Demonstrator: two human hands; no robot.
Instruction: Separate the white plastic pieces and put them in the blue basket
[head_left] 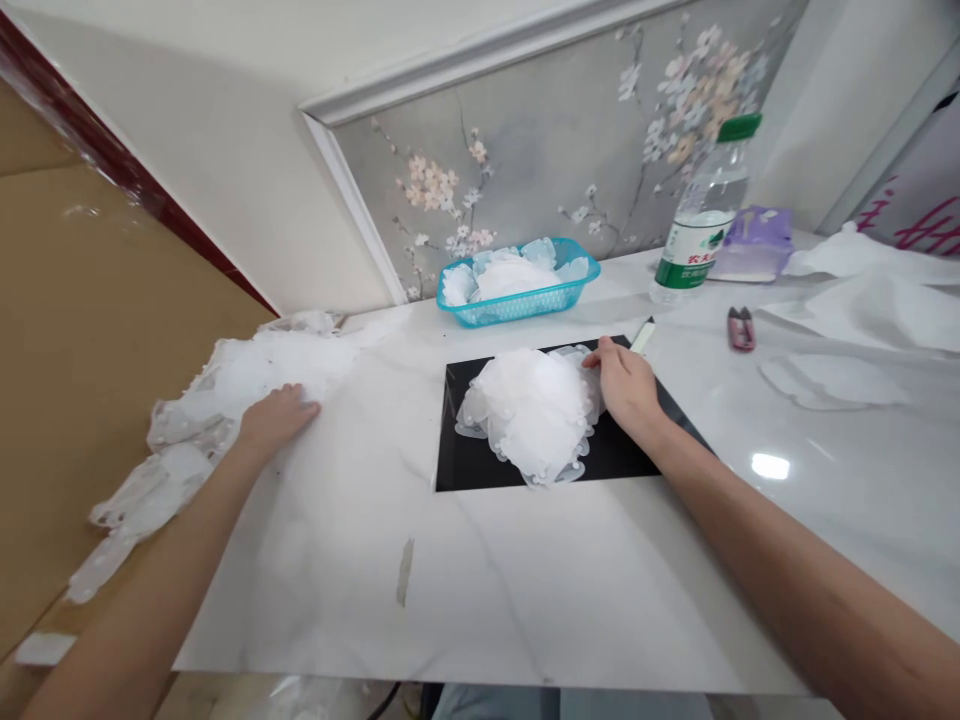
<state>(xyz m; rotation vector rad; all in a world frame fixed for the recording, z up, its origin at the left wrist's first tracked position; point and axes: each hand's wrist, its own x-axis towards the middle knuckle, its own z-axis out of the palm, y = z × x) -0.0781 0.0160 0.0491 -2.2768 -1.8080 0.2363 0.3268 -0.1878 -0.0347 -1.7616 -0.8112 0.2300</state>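
Observation:
A heap of white sheer fabric pieces with pearl beads lies on a black mat in the middle of the white marble table. My right hand rests on the heap's right edge, fingers curled and pinching the fabric. At the table's left edge my left hand lies flat, fingers stretched out, on a large pile of white lace fabric that spills over the side.
A turquoise basket with more white pieces stands at the back. A green-capped water bottle, a purple tissue pack, small snips and loose white fabric lie to the right. A white tool sits by the mat.

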